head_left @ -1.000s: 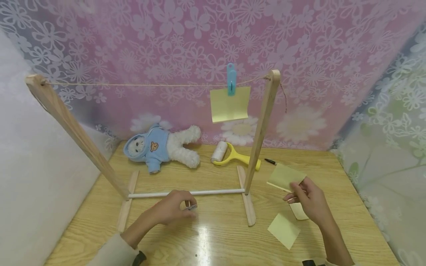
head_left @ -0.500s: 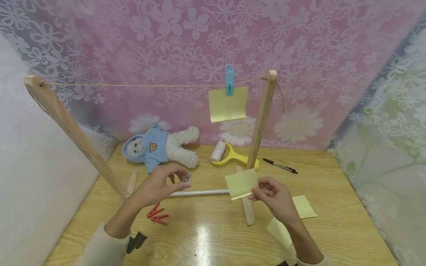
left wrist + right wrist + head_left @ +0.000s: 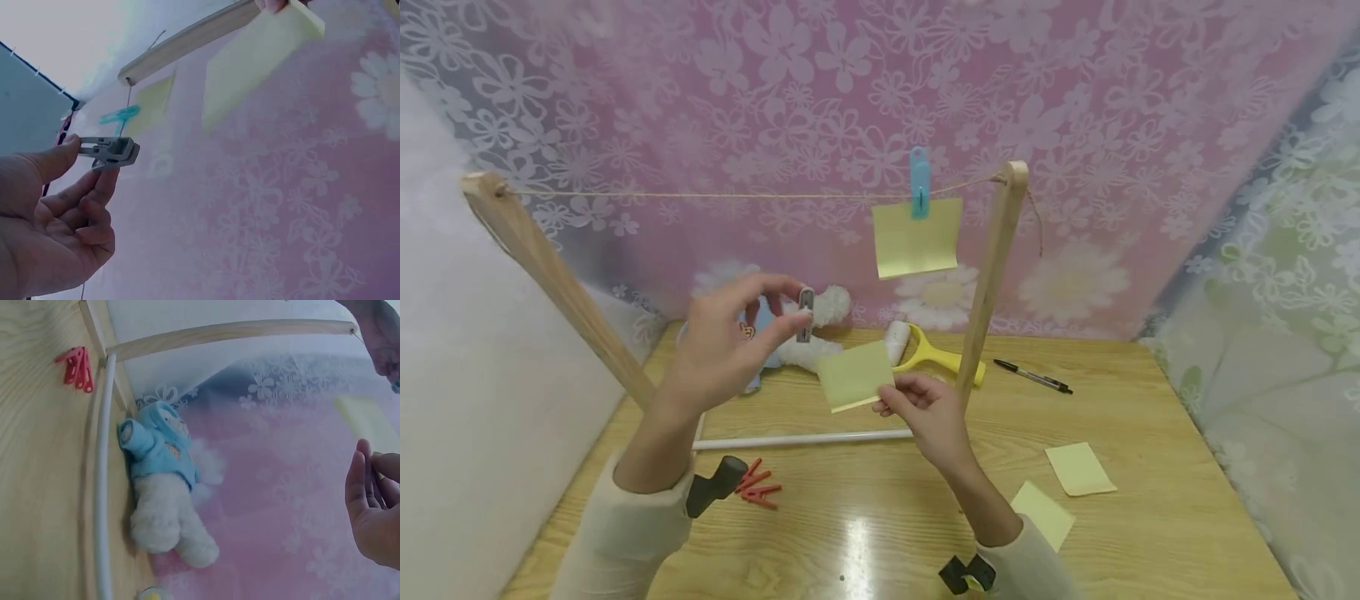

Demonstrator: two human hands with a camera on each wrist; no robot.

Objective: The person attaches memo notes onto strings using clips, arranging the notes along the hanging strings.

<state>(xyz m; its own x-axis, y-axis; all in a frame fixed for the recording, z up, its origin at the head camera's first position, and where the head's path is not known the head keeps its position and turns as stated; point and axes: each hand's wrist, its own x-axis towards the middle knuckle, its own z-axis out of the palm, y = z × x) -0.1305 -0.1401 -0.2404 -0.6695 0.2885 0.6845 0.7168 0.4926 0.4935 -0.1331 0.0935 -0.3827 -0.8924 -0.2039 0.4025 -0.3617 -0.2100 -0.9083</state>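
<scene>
Pinching gray clip [image 3: 806, 315] between thumb and fingers of left hand [image 3: 722, 333], below string [image 3: 700, 196] in head view. Pinching yellow note [image 3: 857, 375] by lower right corner with right hand [image 3: 928, 412], clamped on that corner only, in front of plush toy [image 3: 833, 306]

Expect gray clip to be light, stiff, springy, maybe a bit slick; take by the tail ends, keep fingers off the mouth. Expect yellow note to be near weightless, limp, easy to crease or tear; take by an edge or corner, no hard squeeze

Versus half a second ago: see gray clip higher, now upright in head view. See yellow note up and left, away from right post [image 3: 992, 275], now beside roller [image 3: 932, 357] in view. Covering more of plush toy with left hand. Seeing no change in hung note [image 3: 917, 246] under blue clip [image 3: 920, 183]
</scene>
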